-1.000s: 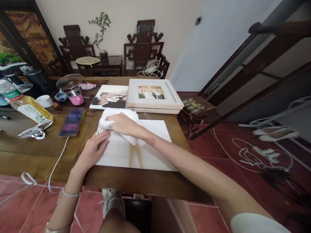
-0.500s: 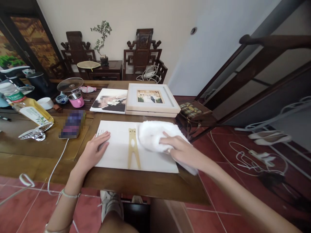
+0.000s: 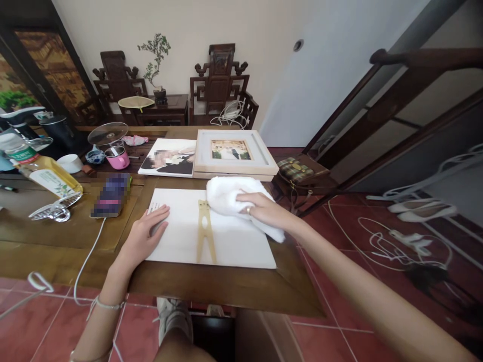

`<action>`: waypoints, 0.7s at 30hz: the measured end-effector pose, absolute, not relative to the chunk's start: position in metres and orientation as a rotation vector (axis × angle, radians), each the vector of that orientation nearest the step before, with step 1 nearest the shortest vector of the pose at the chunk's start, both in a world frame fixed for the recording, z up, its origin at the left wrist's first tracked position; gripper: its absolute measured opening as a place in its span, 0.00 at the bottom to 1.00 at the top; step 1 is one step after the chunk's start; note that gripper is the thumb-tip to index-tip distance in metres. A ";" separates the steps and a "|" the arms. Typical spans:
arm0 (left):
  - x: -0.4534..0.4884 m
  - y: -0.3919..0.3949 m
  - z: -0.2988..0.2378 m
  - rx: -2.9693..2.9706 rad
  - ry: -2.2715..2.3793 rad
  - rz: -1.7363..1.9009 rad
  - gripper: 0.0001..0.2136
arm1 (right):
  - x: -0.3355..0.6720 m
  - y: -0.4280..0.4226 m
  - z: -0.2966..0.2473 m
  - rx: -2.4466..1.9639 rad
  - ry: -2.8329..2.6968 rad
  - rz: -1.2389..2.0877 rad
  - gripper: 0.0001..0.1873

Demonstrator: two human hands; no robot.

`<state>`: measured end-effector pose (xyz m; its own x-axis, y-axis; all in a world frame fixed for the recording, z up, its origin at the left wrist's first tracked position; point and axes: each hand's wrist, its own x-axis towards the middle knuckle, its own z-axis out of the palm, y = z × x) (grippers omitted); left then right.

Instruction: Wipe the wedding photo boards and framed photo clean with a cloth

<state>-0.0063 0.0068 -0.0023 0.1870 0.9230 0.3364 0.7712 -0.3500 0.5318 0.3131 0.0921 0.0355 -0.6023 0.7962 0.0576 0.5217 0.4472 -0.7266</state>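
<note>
A white board (image 3: 230,246) with a tan stand piece (image 3: 204,231) down its middle lies flat on the wooden table (image 3: 226,286). My left hand (image 3: 145,236) rests flat on the board's left edge, fingers stretched out. My right hand (image 3: 262,210) presses a fluffy white cloth (image 3: 226,196) onto the board's upper right part, fingers laid over the cloth. Behind the board lie a white picture frame (image 3: 234,153) with a photo and an unframed photo print (image 3: 169,158).
To the left on the table stand a pink mug (image 3: 117,158), a small fan (image 3: 109,133), a white bowl (image 3: 70,163), a tilted bottle (image 3: 43,173), a metal clip (image 3: 55,210) and a blurred box (image 3: 112,195) with a white cable (image 3: 88,256). Carved chairs (image 3: 219,88) line the wall; cables (image 3: 400,241) litter the red floor.
My right hand swept the cloth from the board's top left across to its right side, then back a little toward the middle top. My left hand stayed put.
</note>
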 end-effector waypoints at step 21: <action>-0.005 0.006 -0.001 2.226 1.631 0.891 0.17 | 0.331 0.024 0.062 -1.064 -2.569 1.103 0.17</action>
